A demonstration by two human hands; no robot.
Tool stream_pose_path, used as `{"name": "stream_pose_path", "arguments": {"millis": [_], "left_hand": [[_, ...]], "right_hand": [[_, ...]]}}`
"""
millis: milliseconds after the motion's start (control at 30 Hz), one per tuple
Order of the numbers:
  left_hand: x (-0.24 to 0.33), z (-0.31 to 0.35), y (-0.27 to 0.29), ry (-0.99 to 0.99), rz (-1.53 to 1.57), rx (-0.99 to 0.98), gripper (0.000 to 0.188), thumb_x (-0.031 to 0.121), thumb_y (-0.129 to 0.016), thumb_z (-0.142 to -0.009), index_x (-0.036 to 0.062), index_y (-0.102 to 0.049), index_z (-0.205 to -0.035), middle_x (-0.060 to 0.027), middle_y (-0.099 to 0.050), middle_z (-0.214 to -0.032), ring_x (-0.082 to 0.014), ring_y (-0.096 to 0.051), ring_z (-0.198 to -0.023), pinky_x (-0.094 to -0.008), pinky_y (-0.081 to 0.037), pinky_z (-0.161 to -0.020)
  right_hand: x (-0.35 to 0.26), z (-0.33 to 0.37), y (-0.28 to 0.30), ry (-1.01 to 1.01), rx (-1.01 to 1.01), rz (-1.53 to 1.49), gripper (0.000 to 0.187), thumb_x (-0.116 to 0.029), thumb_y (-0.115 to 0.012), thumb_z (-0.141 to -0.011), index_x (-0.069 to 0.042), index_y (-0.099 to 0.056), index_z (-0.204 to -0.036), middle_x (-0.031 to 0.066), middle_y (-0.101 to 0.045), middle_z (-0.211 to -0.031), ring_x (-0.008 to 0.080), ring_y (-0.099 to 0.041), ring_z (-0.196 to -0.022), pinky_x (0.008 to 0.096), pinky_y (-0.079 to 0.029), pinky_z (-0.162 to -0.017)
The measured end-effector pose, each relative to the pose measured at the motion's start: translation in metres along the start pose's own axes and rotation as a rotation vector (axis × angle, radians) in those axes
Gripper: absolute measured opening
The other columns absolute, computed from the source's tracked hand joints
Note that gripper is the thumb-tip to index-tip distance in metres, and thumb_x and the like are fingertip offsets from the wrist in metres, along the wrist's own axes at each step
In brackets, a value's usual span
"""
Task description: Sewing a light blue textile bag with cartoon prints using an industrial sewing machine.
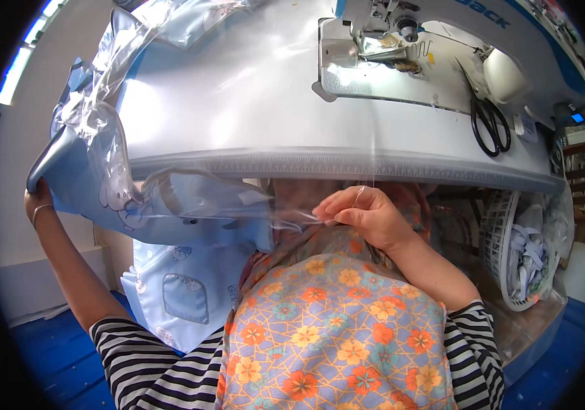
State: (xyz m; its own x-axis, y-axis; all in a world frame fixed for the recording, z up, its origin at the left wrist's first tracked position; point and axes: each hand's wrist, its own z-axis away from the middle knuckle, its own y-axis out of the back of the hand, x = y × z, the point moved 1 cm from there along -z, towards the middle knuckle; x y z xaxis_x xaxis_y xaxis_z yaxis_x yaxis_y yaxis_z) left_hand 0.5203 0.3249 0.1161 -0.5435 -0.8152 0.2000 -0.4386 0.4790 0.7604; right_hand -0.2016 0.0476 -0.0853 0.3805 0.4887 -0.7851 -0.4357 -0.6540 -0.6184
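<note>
A light blue printed fabric piece (80, 174) with clear plastic film attached hangs over the table's left front edge. My left hand (37, 201) grips its dark-edged border at the far left, with most of the fingers hidden by the cloth. In front of my body, my right hand (368, 215) pinches the edge of the clear plastic film (238, 198), which stretches leftward toward the fabric. The film's folds shine, and its exact outline is hard to make out. More of the same fabric and film lies bunched along the table's left side.
A sewing machine (443, 34) stands at the back right of the white table (238, 102). Black scissors (489, 126) lie beside it. A ruler strip (347, 164) runs along the front edge. At right is a white basket (501, 253) with scraps; blue fabric (186, 273) hangs beside my lap.
</note>
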Motion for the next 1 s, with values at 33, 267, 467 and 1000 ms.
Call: {"name": "stream_pose_path", "arguments": {"millis": [33, 267, 467, 1000], "left_hand": [[0.005, -0.004, 0.000, -0.007, -0.029, 0.005, 0.050, 0.041, -0.058, -0.091, -0.0035, -0.063, -0.113, -0.0179, -0.068, -0.107, -0.0286, -0.066, -0.101, -0.0378, -0.052, -0.087], [0.033, -0.034, -0.007, -0.058, -0.180, 0.022, 0.057, 0.052, -0.060, -0.088, -0.0009, -0.066, -0.109, -0.0183, -0.070, -0.103, -0.0302, -0.068, -0.100, -0.0395, -0.051, -0.086], [0.055, -0.066, -0.023, -0.043, -0.274, 0.009, 0.062, 0.059, -0.059, -0.087, 0.0001, -0.068, -0.106, -0.0189, -0.071, -0.101, -0.0325, -0.068, -0.101, -0.0411, -0.051, -0.086], [0.238, 0.040, -0.027, 0.195, 0.649, 0.438, 0.058, 0.046, -0.058, -0.093, 0.0001, -0.057, -0.128, -0.0208, -0.049, -0.137, -0.0346, -0.056, -0.118, -0.0369, -0.044, -0.102]], "right_hand": [[0.001, -0.001, 0.000, -0.106, 0.018, -0.011, 0.013, -0.007, -0.066, -0.089, 0.000, -0.070, -0.099, 0.0137, -0.069, -0.108, 0.0212, -0.067, -0.099, 0.0302, -0.055, -0.084], [-0.001, -0.002, 0.002, -0.243, 0.187, -0.074, 0.020, -0.014, -0.057, -0.097, 0.000, -0.068, -0.106, 0.0163, -0.067, -0.116, 0.0217, -0.066, -0.103, 0.0318, -0.055, -0.084], [-0.001, 0.007, 0.006, -0.192, 0.414, -0.106, 0.025, -0.021, -0.056, -0.099, -0.001, -0.068, -0.103, 0.0150, -0.069, -0.109, 0.0211, -0.067, -0.098, 0.0327, -0.056, -0.083], [0.038, -0.015, -0.006, -0.325, 0.288, 0.285, 0.012, -0.008, -0.067, -0.089, -0.002, -0.062, -0.098, 0.0026, -0.062, -0.093, 0.0121, -0.056, -0.091, 0.0270, -0.045, -0.084]]}}
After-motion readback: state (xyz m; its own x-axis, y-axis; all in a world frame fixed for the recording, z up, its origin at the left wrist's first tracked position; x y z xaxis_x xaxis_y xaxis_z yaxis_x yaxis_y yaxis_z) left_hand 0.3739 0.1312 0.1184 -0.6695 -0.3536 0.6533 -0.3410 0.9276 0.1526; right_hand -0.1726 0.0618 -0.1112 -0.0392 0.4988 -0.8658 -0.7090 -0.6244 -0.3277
